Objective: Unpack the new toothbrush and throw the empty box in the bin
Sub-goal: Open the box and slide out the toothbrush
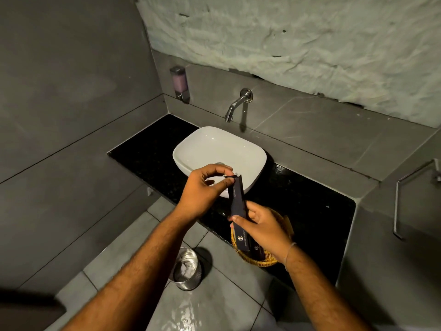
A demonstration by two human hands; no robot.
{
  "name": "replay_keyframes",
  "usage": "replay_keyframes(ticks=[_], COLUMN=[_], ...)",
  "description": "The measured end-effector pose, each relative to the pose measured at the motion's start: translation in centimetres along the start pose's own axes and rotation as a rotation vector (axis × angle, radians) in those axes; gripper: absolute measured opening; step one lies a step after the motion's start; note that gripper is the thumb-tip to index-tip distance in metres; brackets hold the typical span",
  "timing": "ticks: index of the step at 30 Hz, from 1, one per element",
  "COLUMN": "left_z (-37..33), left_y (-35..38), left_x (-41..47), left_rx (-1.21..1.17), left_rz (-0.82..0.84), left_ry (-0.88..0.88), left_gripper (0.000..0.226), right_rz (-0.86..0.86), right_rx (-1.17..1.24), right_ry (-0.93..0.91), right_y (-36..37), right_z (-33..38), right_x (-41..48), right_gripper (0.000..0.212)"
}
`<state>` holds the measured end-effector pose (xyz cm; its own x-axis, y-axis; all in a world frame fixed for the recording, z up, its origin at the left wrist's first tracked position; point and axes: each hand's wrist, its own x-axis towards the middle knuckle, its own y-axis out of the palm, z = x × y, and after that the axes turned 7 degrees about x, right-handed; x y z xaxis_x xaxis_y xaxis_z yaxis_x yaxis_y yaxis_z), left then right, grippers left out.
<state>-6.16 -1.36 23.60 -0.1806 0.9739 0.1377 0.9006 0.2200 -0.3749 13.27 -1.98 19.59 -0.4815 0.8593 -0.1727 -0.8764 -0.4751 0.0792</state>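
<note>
Right hand (265,231) grips the dark toothbrush box (238,211) at its near end. Left hand (202,189) pinches the far flap, above the white basin (191,151).

We cannot see inside the slim dark cardboard box (237,206), its small pale lettering unreadable to us, woven yellow basket (260,260) half hidden behind our right hand (265,229).

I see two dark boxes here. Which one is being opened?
The long dark box held upright over the counter: the left hand pinches its top flap, the right hand grips it. The other box lies in the basket.
</note>
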Motion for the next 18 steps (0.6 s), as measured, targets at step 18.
replay_keyframes(ticks=[18], left_z=[-1.4], left_y=[-0.2], left_x=[-1.4], left_rx=[0.368], left_rz=[-0.207], left_ry=[0.222], left_gripper=[0.028], right_rz=[-0.156], right_rx=[-0.12], right_ry=[-0.119], right_y=[0.3], right_z=[1.3], right_x=[0.9], right_gripper=[0.04])
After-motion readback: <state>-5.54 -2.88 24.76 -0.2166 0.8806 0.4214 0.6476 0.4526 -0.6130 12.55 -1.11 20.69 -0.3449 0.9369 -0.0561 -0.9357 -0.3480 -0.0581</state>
